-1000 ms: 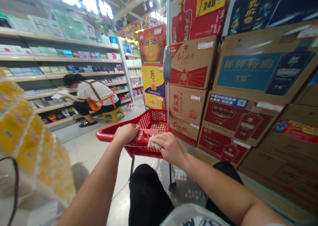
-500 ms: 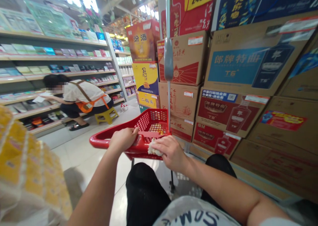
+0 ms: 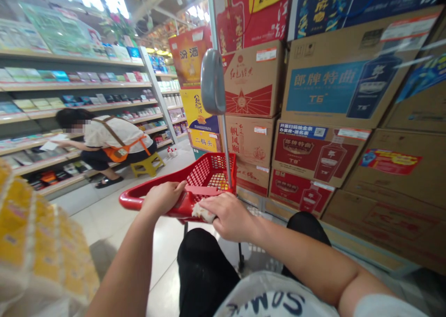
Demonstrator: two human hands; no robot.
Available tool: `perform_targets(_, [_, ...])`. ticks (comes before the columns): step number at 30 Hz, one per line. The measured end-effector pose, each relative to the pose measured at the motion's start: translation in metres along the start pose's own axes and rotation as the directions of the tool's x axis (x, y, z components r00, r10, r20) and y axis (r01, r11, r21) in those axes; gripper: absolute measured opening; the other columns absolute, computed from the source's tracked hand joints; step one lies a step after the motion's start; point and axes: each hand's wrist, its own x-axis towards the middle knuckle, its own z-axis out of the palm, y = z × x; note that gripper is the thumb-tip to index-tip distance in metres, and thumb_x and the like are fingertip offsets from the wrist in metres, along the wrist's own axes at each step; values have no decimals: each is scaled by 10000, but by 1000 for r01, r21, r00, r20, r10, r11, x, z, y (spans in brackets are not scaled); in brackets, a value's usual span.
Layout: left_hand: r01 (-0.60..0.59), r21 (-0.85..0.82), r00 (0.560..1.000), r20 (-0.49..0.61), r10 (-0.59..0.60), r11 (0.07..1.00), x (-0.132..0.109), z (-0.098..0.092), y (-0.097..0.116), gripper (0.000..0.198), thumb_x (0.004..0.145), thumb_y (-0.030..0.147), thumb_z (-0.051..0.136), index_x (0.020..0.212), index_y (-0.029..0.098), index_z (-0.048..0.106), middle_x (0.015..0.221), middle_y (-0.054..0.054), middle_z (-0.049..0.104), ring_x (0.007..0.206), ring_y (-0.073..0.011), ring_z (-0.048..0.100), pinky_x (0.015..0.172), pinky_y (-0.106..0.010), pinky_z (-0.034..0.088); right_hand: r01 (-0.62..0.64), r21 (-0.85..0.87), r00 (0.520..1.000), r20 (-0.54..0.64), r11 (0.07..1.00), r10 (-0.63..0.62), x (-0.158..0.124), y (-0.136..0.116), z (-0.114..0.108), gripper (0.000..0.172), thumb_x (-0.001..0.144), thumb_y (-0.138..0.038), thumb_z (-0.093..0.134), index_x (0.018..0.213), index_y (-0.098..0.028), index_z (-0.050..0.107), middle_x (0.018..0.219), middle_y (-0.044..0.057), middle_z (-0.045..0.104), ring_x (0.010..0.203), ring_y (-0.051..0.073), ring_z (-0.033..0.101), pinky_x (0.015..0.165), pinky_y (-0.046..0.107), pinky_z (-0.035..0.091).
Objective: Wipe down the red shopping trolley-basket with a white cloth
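A red plastic shopping basket [image 3: 130, 200] on legs stands in front of my knees, with perforated sides. My left hand [image 3: 162, 197] is wrapped over its near rim, thumb pointing along it to the right. In my right hand [image 3: 232, 217] is a crumpled whitish cloth [image 3: 203, 212], pressed onto the same red rim. Fingers cover part of the cloth. Above the basket rises a thin metal pole [image 3: 226, 145] bearing a grey plastic piece [image 3: 214, 82]. Something yellow shows through the basket's mesh.
Stacked liquor cartons [image 3: 324, 87] stand close on the right. At the left, a person [image 3: 121, 136] sits low on a yellow stool [image 3: 148, 164] by stocked shelves [image 3: 75, 86]. Yellow packages [image 3: 38, 238] fill the near left.
My right hand and the cloth have slid left along the rim. The grey piece and pole have swung left and tilted. My left hand stays on the basket.
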Motion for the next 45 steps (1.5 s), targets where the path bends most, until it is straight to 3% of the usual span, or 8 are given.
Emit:
perform_targets(9, [-24,-19,1000,6,24,1000,-2,5,-11,590,847,628,207,884,291,690,963,-58,694,886,-300,616,704,-350,393,92,33,996,-15,995,-92,-13,-4,7,497,785,-104,494,1270,-207,523,1322,44,530,1178,188,483,1012,348,337])
perform_targets(15, [-36,-47,999,15,37,998,-5,4,-14,568,832,638,255,906,289,696,956,-50,695,846,-268,612,689,-328,385,127,181,991,-58,975,-118,-14,-6,9,373,812,-68,495,1132,-208,626,1251,31,593,1133,143,542,985,289,380])
perform_targets(20, [-64,-74,998,18,66,995,-9,4,-14,560,833,651,256,861,304,695,913,-25,699,827,-256,611,687,-328,386,127,312,990,-94,942,-103,-15,-7,6,418,738,2,488,1064,-195,660,1203,33,625,1118,116,563,986,254,399])
perform_targets(28, [-96,-100,995,23,99,990,-14,0,-11,559,842,637,268,826,290,707,908,-28,704,830,-255,617,678,-319,385,47,483,997,37,874,-74,-14,-5,-5,463,729,8,419,1050,-204,676,1223,7,612,1131,110,563,1017,259,400])
perform_targets(34, [-116,-124,993,23,119,986,-14,1,-14,567,845,645,264,801,286,701,870,-31,698,823,-266,614,703,-329,391,104,318,982,115,942,-147,-16,-15,-11,561,709,-24,446,1231,-186,574,1336,33,522,1223,135,479,1059,279,330])
perform_targets(39, [-106,-132,994,20,110,986,-13,2,-13,573,842,651,262,786,284,699,865,-38,693,821,-263,608,714,-333,384,14,72,987,158,997,-25,-18,-28,-11,626,716,-109,500,1334,-191,454,1295,61,550,1164,202,507,1011,336,351])
perform_targets(42, [-110,-124,994,6,111,986,-14,3,-9,576,840,652,259,786,280,695,879,-42,692,819,-258,606,691,-325,377,-51,8,962,269,999,47,-8,-29,-19,597,748,-196,523,1340,-188,440,1183,76,617,1057,221,574,945,335,401])
perform_targets(45, [-130,-117,991,-3,130,985,-15,4,-5,579,844,639,255,773,266,693,877,-47,691,808,-247,605,675,-317,369,-61,30,906,421,998,43,5,-25,-29,572,798,-343,538,1349,-231,431,1150,54,636,1007,221,606,847,305,449])
